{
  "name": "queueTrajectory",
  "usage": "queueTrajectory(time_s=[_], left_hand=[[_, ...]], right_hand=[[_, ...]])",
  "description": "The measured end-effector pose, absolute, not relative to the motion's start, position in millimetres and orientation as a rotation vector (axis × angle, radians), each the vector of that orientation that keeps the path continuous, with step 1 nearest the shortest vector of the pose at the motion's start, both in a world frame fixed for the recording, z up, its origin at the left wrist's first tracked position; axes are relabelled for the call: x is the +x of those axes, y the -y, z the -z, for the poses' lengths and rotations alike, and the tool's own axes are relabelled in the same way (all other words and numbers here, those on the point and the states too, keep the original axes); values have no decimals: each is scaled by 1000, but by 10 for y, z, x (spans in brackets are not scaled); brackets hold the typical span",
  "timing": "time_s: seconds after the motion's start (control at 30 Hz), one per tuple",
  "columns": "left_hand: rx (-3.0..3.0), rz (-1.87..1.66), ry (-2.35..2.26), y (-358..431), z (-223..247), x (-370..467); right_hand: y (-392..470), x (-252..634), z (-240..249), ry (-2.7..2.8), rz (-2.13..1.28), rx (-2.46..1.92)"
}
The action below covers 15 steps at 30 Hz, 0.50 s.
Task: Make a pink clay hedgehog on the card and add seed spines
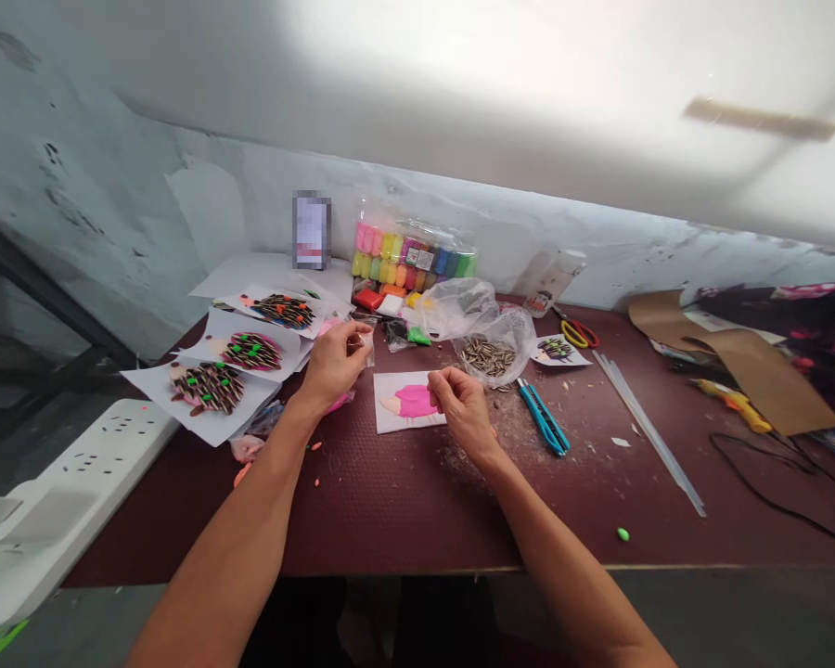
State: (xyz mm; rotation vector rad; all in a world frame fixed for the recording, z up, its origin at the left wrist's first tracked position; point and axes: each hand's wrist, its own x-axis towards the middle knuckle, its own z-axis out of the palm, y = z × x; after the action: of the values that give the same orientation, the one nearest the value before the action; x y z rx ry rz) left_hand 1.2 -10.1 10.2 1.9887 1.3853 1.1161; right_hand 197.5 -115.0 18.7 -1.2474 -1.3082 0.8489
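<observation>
My left hand (338, 364) is raised over the table with its fingers closed on a small see-through plastic packet (368, 345); its contents are hard to see. My right hand (460, 404) is closed in a pinch over the right edge of a white card (384, 422); whatever lies between its fingertips is too small to make out. On the card is a flat pink clay shape (412, 402) with a pale pointed end at the left and short lines below it. Behind the right hand, an open plastic bag holds striped sunflower seeds (488, 355).
Cards with seed-covered clay hedgehogs (251, 351) lie at left, near a white power strip (104, 455). Coloured clay packs (414, 258) lean on the wall by a phone (312, 230). A blue utility knife (544, 417), scissors (577, 334), glue sticks (650, 434) and a yellow glue gun (734, 405) lie right.
</observation>
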Motion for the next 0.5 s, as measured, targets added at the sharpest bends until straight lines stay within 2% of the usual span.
queueTrajectory(time_s=[0.27,0.33,0.43,0.5], left_hand=[[2325,-916,-1784,140,-99,-51],[2347,-969,-1807,181,-147,-18],[2272,-1143,-1616,247,-244,74],[2108,-1122,-1365,291,-294,146]], right_hand=[[1112,1961,-142,1225,-947,-1231],[1110,1959,-134,1205,-976,-1220],[1115,1957,-135,1216,-967,-1217],[1121,1957,-142,1252,-918,-1230]])
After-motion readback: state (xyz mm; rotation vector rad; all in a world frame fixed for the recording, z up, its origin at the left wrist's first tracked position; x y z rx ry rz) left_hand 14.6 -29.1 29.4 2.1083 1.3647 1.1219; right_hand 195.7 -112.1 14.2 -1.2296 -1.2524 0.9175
